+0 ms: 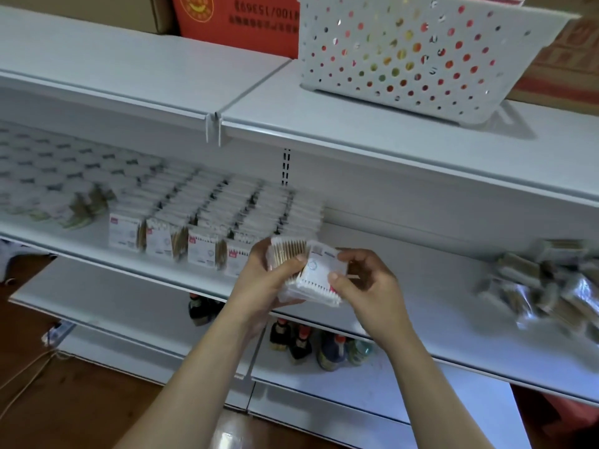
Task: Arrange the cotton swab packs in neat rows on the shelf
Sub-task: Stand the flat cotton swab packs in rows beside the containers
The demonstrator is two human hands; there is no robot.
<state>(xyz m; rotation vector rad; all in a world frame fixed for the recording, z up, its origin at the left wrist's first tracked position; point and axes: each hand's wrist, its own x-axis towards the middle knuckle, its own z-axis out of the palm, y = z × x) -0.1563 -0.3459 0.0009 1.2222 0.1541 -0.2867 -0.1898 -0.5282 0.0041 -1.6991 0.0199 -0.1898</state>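
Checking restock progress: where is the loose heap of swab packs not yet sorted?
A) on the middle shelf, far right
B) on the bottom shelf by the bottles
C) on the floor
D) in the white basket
A: the heap lies jumbled on the middle shelf, right of both hands and apart from the rows.

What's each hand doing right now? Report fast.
Left hand: holds a stack of cotton swab packs.
Right hand: pinches the same stack's right edge.
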